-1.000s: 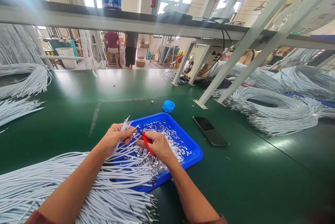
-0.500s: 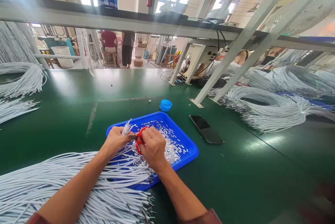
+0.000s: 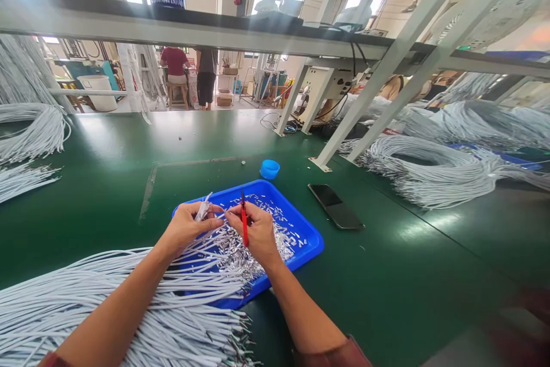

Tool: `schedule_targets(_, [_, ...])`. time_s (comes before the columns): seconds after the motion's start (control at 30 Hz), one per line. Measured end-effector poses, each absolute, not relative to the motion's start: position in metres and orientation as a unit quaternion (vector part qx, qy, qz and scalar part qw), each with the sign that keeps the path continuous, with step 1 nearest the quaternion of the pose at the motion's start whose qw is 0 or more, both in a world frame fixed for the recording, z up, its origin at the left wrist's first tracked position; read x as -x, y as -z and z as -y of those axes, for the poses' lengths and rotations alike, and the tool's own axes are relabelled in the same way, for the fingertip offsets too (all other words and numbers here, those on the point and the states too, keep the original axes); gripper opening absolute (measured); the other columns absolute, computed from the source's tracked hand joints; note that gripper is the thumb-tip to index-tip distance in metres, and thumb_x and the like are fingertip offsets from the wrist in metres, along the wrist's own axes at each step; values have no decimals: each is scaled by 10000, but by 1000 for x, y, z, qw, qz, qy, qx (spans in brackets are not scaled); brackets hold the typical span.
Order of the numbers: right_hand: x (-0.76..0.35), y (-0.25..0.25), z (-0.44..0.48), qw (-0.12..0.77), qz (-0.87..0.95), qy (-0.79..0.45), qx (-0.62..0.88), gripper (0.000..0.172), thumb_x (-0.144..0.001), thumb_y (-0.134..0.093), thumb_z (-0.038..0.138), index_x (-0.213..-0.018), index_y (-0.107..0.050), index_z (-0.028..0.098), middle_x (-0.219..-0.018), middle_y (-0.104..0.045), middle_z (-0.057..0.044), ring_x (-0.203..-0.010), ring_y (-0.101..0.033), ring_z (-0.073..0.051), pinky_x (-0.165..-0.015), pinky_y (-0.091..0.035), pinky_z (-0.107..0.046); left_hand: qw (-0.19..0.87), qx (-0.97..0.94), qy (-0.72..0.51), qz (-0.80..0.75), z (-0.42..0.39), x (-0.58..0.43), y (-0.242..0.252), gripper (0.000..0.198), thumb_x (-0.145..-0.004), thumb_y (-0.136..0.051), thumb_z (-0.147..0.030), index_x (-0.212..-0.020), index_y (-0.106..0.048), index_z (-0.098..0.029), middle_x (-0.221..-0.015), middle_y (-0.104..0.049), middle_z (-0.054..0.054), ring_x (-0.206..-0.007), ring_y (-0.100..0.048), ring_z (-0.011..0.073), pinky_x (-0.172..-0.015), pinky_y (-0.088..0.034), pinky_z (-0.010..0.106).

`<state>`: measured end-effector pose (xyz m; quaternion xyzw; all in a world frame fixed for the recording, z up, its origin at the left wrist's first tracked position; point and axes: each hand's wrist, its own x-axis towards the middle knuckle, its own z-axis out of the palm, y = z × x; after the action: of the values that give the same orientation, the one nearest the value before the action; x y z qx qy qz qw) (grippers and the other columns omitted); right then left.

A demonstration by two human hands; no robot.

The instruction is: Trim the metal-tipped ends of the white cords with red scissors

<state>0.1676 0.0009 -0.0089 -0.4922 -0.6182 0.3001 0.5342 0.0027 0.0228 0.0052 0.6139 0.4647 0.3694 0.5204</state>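
My left hand (image 3: 192, 224) is closed round a small bunch of white cables (image 3: 203, 210), whose ends stick up above the fingers. My right hand (image 3: 258, 232) holds red-handled scissors (image 3: 244, 221) with the dark tip pointing up, while its thumb and forefinger meet a cable end by the left fingertips. Both hands are over a blue tray (image 3: 315, 245) strewn with small silvery and white pieces (image 3: 240, 255). A thick spread of white cables (image 3: 107, 281) lies under my left forearm, some of their ends reaching over the tray.
A light blue cap-like cup (image 3: 270, 169) and a dark phone (image 3: 336, 206) lie beyond and right of the tray. Coiled cable bundles (image 3: 438, 172) sit at the right, others at the left. Slanted metal posts (image 3: 369, 92) carry a shelf (image 3: 240, 32). Two people stand or sit far back.
The scissors have swung from the cable tips to upright within my right hand. Its thumb and forefinger now pinch near the left fingertips. The view has shifted slightly.
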Motion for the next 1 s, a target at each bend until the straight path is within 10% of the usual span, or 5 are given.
schedule_targets(0.43, [-182, 1, -7, 307, 743, -171, 570, 415, -781, -530, 478, -509, -444, 177, -557, -470, 32, -524, -409, -96, -485, -230, -217, 607, -480, -460, -435, -24, 3, -11, 266, -609, -768, -314, -797, -701, -138, -586, -642, -1, -536, -562, 111, -560, -446, 227])
schedule_targets(0.83, [-184, 10, -7, 291, 741, -169, 581, 473, -753, -535, 469, -459, -323, 164, -471, -347, 53, -463, -311, -73, -462, -147, -228, 416, -631, -434, -490, -24, 3, -11, 264, -648, -718, -352, -800, -709, -137, -684, -652, 23, -615, -541, 140, -593, -400, 239])
schedule_targets(1.0, [-181, 10, -8, 321, 763, -171, 534, 486, -772, -527, 476, -454, -322, 170, -488, -334, 56, -466, -309, -75, -463, -169, -227, 574, -584, -407, -405, -22, 4, -16, 234, -684, -687, -349, -600, -656, -132, -584, -600, -7, -539, -487, 97, -548, -358, 215])
